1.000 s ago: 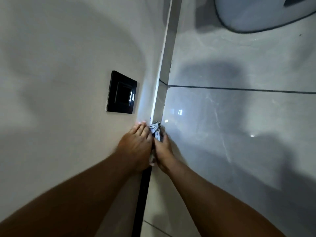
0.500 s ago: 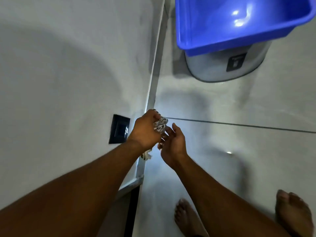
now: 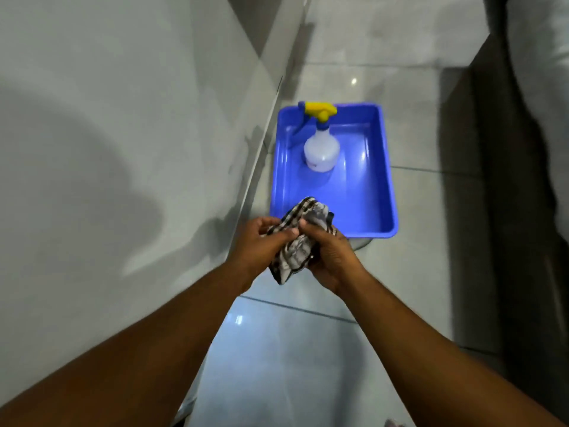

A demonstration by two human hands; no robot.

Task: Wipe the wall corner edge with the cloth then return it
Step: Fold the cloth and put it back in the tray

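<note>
Both hands hold the checked cloth (image 3: 295,241) bunched between them, above the floor tiles and just short of the near rim of the blue plastic tray (image 3: 381,192). The left hand (image 3: 261,241) has its fingers curled closed over the cloth's left side, thumb pressed on top; the right hand (image 3: 331,257) wraps its fingers around the right and lower folds, so the cloth is gripped from both sides with one striped corner sticking up over the tray's edge. The step in hand looks like the return: the cloth should go down into the bare near half of the tray, well clear of the spray bottle (image 3: 321,149) that stands upright toward the far end, its yellow trigger head (image 3: 320,109) close to the back wall of the tray. A good way is probably to carry the bundle forward over the rim, lower it until it rests on the tray floor, then open both hands together so no tail hangs over the side. The wall corner edge (image 3: 261,140) runs just left of the tray. The bottle carries a small reddish mark low on its body, too small to read; no other writing shows.
</note>
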